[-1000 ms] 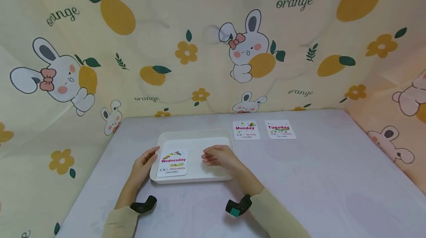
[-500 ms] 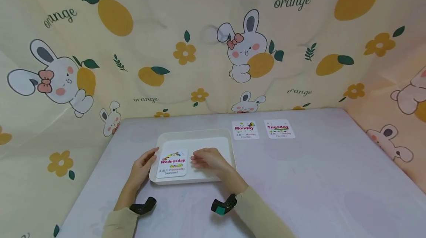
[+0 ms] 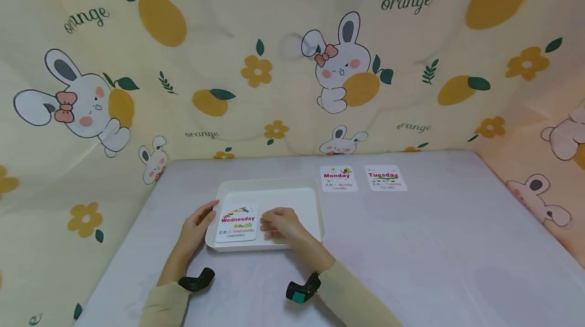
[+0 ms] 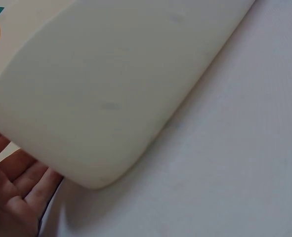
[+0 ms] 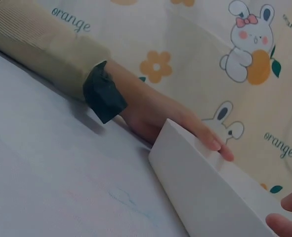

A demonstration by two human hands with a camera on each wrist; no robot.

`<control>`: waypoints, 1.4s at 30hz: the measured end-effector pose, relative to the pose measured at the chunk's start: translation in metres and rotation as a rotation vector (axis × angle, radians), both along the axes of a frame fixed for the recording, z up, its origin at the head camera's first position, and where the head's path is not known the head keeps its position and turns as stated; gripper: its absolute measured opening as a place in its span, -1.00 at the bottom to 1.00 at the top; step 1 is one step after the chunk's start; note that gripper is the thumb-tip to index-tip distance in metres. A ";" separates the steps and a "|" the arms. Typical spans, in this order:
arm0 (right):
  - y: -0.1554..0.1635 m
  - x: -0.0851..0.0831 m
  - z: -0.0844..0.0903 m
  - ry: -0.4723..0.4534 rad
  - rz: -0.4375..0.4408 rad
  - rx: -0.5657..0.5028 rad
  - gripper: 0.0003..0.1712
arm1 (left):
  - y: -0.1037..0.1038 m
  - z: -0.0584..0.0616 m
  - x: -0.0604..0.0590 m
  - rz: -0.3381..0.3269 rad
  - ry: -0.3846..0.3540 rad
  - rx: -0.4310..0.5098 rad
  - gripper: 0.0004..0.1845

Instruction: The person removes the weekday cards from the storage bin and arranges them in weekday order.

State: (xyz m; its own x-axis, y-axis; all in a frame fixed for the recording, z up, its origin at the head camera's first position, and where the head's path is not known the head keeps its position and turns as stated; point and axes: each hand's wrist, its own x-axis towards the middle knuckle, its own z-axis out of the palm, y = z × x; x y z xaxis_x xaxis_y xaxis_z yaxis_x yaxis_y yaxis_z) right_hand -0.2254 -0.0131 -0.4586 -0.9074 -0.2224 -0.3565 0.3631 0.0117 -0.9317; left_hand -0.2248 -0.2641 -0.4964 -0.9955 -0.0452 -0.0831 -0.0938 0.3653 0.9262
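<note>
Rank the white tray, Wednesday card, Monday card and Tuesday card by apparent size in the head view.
1. White tray
2. Wednesday card, though it also sits nearer
3. Monday card and Tuesday card: too alike to rank

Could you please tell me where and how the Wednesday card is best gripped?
I'd pinch the Wednesday card by its right edge, coming from the right: it lies face up at the left end of the tray, so that edge faces bare floor, with the right hand beside it, while its left edge sits close to the tray wall.
</note>
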 end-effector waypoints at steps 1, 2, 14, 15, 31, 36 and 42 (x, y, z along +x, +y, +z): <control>0.000 0.000 0.000 0.005 0.004 0.002 -0.66 | 0.000 0.001 0.000 0.001 0.001 0.001 -0.50; 0.000 0.000 0.000 0.009 0.013 0.006 -0.66 | -0.001 0.001 0.000 0.002 0.001 -0.002 -0.49; -0.003 0.001 0.005 -0.037 0.064 -0.037 -0.63 | -0.002 0.004 0.002 0.010 0.005 -0.020 -0.47; -0.003 0.001 0.005 -0.038 0.060 -0.038 -0.63 | -0.002 0.004 0.002 0.011 0.005 -0.027 -0.47; -0.020 -0.004 -0.005 0.075 -0.087 0.054 -0.69 | 0.002 0.001 0.004 0.014 0.029 -0.029 -0.48; -0.024 -0.002 -0.004 0.156 -0.082 0.150 -0.67 | 0.003 0.000 0.002 0.013 0.019 -0.015 -0.48; -0.026 -0.002 -0.002 0.163 -0.084 0.213 -0.73 | 0.003 -0.001 0.002 0.018 0.033 -0.030 -0.48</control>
